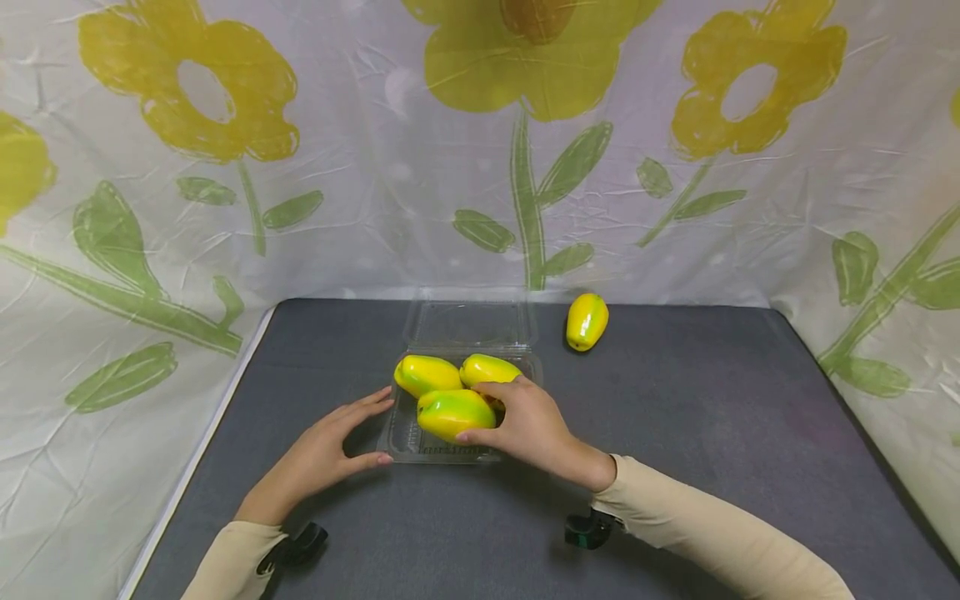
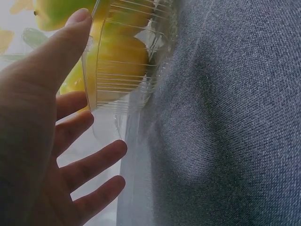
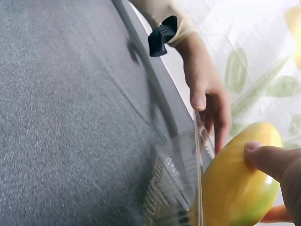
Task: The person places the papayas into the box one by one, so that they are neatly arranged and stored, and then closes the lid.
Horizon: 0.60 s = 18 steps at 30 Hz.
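A clear plastic clamshell box (image 1: 405, 442) lies on the table with its lid (image 1: 472, 323) folded back. Two yellow-green mangoes sit at its rear: a left mango (image 1: 426, 375) and a right mango (image 1: 486, 367), partly covered by fingers. My right hand (image 1: 536, 425) grips a third, front mango (image 1: 453, 414), thumb on its near side; in the right wrist view this mango (image 3: 242, 183) rises above the box wall. Beside the box's left side is my left hand (image 1: 318, 454), fingers spread and fairly straight, with the thumb (image 2: 70, 37) right at the rim.
Another mango (image 1: 587, 322) lies on the dark grey table (image 1: 675, 417), behind and right of the box. A flower-printed curtain (image 1: 360, 167) hangs around the back and sides. Each sleeve carries a black wrist mount, the left mount (image 1: 303, 546) and the right mount (image 1: 588, 529).
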Motion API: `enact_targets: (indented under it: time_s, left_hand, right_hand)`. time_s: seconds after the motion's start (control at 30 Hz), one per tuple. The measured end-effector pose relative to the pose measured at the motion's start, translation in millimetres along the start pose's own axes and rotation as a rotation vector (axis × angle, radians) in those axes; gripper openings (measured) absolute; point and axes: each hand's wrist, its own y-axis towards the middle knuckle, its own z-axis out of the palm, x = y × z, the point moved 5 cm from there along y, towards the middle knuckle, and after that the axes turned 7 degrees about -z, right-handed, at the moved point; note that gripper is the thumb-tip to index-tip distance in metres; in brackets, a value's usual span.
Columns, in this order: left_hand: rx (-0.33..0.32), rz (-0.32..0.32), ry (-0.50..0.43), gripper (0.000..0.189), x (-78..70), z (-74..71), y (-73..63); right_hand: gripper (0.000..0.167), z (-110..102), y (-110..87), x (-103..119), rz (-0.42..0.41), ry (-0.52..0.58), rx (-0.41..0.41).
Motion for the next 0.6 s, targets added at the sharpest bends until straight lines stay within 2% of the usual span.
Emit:
enact_targets:
  time_s: [0.6]
  left_hand:
    - [0.007,0.004,-0.013,0.083,0.9,0.9,0.3]
  right_hand:
    - [0.069,22.4,7.3,13.1,-0.011,-0.065,0.042]
